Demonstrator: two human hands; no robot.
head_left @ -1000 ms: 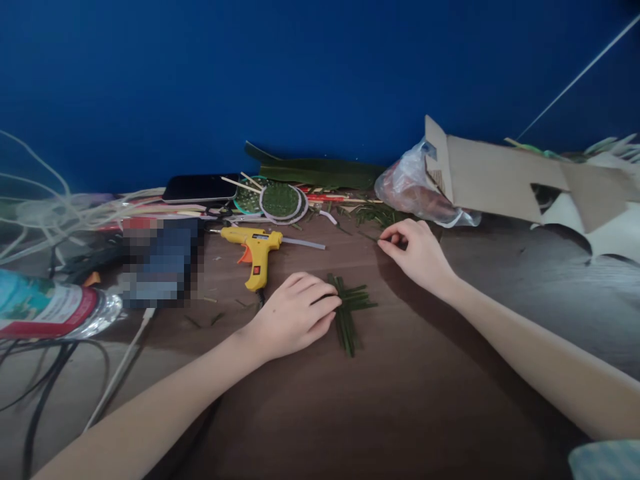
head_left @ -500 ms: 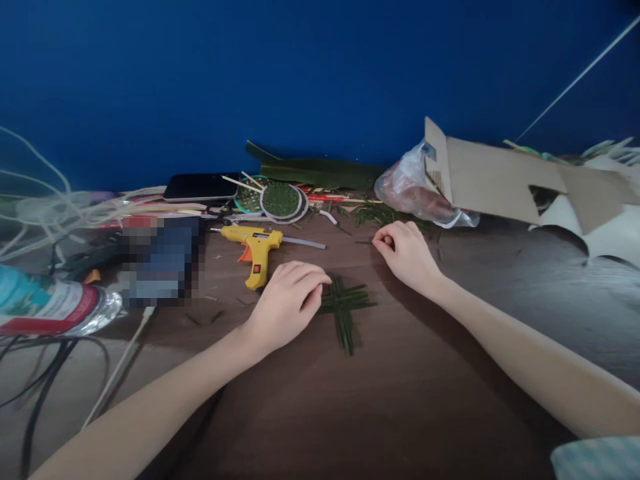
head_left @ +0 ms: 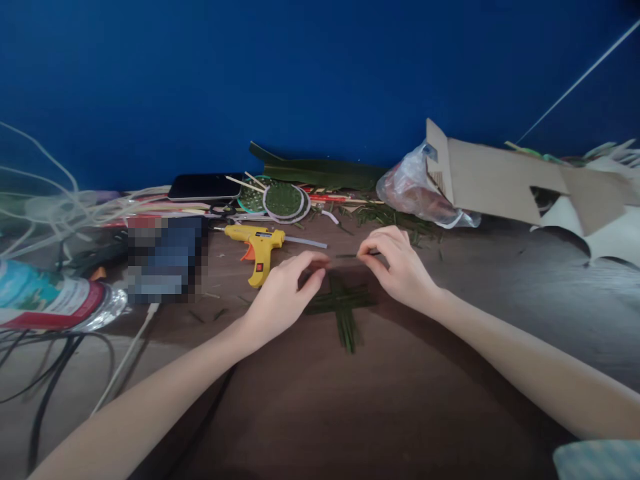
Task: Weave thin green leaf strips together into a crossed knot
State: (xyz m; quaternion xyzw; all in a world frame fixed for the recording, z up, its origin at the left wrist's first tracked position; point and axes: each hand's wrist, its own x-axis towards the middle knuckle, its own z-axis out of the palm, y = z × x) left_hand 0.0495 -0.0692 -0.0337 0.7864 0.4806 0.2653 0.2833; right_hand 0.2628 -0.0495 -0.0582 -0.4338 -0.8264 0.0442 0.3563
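Note:
A small cross of woven green leaf strips (head_left: 344, 308) lies on the brown table (head_left: 380, 400) in front of me. My left hand (head_left: 285, 293) hovers at its left arm, fingers curled, thumb and forefinger reaching toward a thin green strip (head_left: 350, 255). My right hand (head_left: 397, 267) pinches that strip just above the cross. The two hands almost meet over the cross's top end.
A yellow glue gun (head_left: 260, 243) lies left of the hands. Behind it are a black phone (head_left: 205, 187), round green discs (head_left: 283, 200), long leaves (head_left: 320, 172), loose leaf cuttings (head_left: 390, 217) and a plastic bag (head_left: 420, 190). Cardboard (head_left: 505, 180) is at the right; a bottle (head_left: 55, 303) and cables (head_left: 55, 373) at left.
My right hand came from the cuttings toward the cross carrying a thin strip. My left hand lifted off the cross and moved up to meet it.

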